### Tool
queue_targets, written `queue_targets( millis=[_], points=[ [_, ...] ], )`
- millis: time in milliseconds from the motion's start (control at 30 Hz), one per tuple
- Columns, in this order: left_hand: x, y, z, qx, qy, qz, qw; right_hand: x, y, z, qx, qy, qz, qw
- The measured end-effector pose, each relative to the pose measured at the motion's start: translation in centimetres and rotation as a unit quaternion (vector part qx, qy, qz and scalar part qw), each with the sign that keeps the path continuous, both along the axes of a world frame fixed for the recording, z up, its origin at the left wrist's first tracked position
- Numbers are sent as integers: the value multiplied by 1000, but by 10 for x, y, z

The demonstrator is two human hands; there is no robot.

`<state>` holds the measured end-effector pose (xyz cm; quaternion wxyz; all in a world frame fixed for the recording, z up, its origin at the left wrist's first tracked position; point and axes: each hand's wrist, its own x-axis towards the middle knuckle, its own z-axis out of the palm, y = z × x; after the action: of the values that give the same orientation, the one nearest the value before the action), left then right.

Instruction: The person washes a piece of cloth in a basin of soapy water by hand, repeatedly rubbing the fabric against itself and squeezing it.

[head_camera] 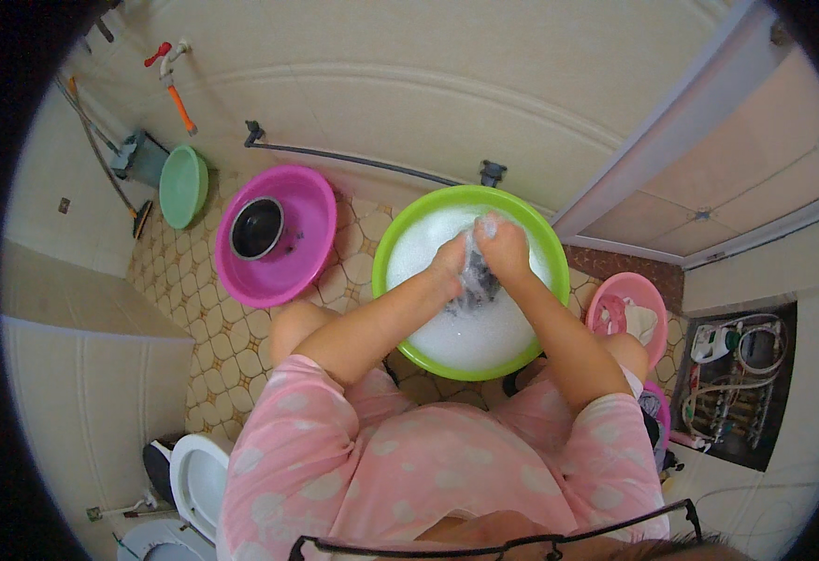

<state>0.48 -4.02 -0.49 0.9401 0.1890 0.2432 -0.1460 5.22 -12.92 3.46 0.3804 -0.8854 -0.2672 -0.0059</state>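
Note:
A green plastic basin (560, 280) full of white suds (444, 350) stands on the floor in front of me. Over its middle, my left hand (450, 261) and my right hand (503, 247) are close together, both gripping a dark, foam-covered cloth (478, 280). The cloth hangs between them, its lower part down in the suds. Foam clings to my fingers and hides some of them. What garment the cloth is, I cannot tell.
Left of the green basin is a magenta basin (315, 245) holding a dark pot (258, 228). A light green basin (184, 188) leans by the wall beneath a tap (168, 63). At right, a pink basin (653, 291) holds clothes. A toilet (199, 470) stands at lower left.

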Motion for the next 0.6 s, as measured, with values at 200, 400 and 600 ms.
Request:
queue_targets(
  millis=[200,400,600],
  points=[
    [0,48,-59,-82,-184,-40,979,-40,9,-1,-19,0,149,989],
    [-8,4,11,9,8,12,1000,-15,0,-5,22,7,70,997],
    [-7,8,22,133,23,25,991,17,-5,-16,51,26,-36,998]
  ],
)
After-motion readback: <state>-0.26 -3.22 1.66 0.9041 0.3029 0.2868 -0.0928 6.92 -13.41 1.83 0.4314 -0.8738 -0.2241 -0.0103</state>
